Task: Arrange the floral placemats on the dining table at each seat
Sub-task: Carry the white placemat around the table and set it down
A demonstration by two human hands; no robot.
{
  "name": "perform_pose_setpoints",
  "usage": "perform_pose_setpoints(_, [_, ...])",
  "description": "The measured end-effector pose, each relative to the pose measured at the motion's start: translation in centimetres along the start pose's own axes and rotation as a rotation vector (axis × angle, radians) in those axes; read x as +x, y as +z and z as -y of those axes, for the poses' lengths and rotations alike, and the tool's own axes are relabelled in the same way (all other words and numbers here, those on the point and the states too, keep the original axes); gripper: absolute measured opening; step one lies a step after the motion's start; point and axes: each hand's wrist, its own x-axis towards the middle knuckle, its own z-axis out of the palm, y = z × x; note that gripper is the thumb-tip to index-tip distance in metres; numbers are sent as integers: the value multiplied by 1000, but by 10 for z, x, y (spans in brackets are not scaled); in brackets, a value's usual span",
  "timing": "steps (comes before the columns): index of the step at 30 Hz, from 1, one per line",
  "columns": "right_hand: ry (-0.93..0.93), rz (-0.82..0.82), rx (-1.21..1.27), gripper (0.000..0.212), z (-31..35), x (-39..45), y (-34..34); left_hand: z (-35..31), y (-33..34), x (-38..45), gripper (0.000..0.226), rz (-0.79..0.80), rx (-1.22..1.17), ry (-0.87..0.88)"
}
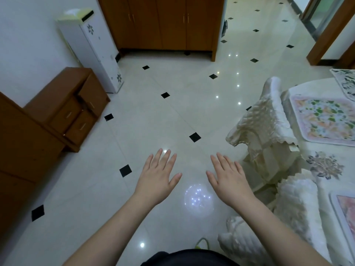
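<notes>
My left hand [158,176] and my right hand [229,178] are stretched out flat over the tiled floor, palms down, fingers straight, holding nothing. The dining table [330,160] with a cream cloth runs along the right edge. A floral placemat with green and orange flowers [322,120] lies flat on it at one seat. Another pink-edged placemat [345,212] lies at the near right, partly cut off. A third, green-patterned placemat [345,81] shows at the far right corner. Both hands are well left of the table.
Chairs with cream frilled covers [267,120] [295,204] stand against the table's left side. A low brown drawer cabinet [73,104] and a white tall appliance [96,52] stand at the left wall. A brown wardrobe [163,22] is at the back.
</notes>
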Motion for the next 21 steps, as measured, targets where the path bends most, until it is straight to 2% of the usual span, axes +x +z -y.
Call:
perform_pose_setpoints(2, [-13,-3,4,91,2,14,-4,1,-2,15,74,-12,-18,3])
perform_pose_setpoints(7, [-51,-16,0,92,12,58,-12,19,3,54,67,-84,2,14])
perform_pose_setpoints(16, [-47,-181,-63,64,50,173,-20,93,-8,153,66,-180,-44,52])
perform_pose_setpoints(21, [-18,-240,-97,63,77,232,-32,142,-20,204,67,-200,-52,79])
